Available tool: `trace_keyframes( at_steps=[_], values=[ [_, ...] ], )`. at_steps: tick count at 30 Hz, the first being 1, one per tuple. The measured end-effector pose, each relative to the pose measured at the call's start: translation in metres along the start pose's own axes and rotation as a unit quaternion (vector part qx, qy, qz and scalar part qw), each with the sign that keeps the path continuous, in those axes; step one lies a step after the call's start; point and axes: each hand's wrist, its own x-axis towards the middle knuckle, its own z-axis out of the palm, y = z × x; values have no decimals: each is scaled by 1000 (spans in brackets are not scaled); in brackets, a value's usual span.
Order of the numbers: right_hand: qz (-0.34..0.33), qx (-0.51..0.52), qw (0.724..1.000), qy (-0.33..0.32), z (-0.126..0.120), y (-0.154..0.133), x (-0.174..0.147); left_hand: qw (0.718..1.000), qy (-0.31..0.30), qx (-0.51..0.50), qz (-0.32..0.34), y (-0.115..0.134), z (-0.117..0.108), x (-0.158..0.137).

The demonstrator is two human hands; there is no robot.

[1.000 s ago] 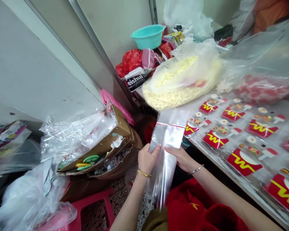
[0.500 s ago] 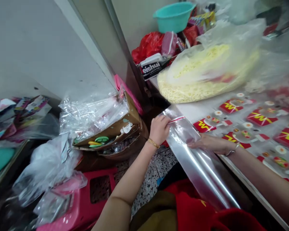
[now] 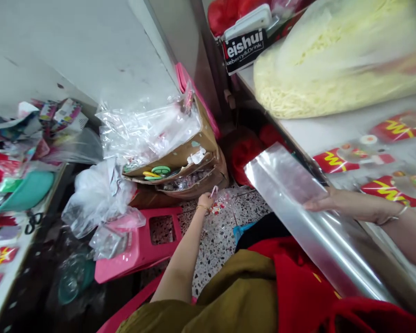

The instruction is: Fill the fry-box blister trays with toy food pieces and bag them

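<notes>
My right hand (image 3: 327, 201) grips a stack of long, clear plastic bags (image 3: 294, 208), with its fingers on the upper face. The stack slants from the table edge down towards my lap. Low on the left, my left hand (image 3: 205, 201) reaches out above the floor with its fingers closed. A thin, curled plastic strip (image 3: 214, 190), pale with some red, sticks up from it. Beside that hand, crumpled clear plastic with red bits (image 3: 217, 208) lies on the speckled floor (image 3: 215, 245).
A cardboard box (image 3: 208, 134) full of clear plastic stands ahead. Left of my arm is a pink stool (image 3: 135, 249) under plastic bags. On the right table lie a large bag of pale yellow shreds (image 3: 298, 92) and several red printed packets (image 3: 336, 159).
My left hand has left the bags' top end and moved down towards the floor. The red-lined strip across that end has gone from the stack. My view has turned left and down.
</notes>
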Motion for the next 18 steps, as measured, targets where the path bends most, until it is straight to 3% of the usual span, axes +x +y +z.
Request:
trace_keyframes(
  at_steps=[2, 4, 6, 8, 9, 11, 13, 15, 18],
  values=[
    [7, 47, 998, 34, -8, -5, 2, 1000, 20, -7, -23, -18, -1, -7],
    [-11, 110, 991, 75, -15, -13, 6, 999, 33, -31, -24, -16, -3, -9],
    [-27, 172, 978, 114, -15, -22, 13, 997, 33, -67, -2, 6, -7, -7],
    [-36, 228, 963, 140, -8, -31, 20, 986, 8, -152, 74, 46, -14, -9],
    [-37, 254, 957, 134, -2, -34, 23, 966, -21, -220, 137, 71, -18, -12],
    [-30, 302, 950, 75, 16, -37, 26, 896, -103, -342, 263, 123, -27, -24],
    [-23, 336, 941, 3, 34, -33, 26, 834, -190, -398, 330, 169, -30, -39],
    [-30, 363, 930, -39, 48, -24, 21, 801, -265, -416, 338, 201, -24, -54],
    [-41, 388, 918, -68, 57, -5, 8, 786, -327, -436, 291, 220, -3, -70]
  ],
)
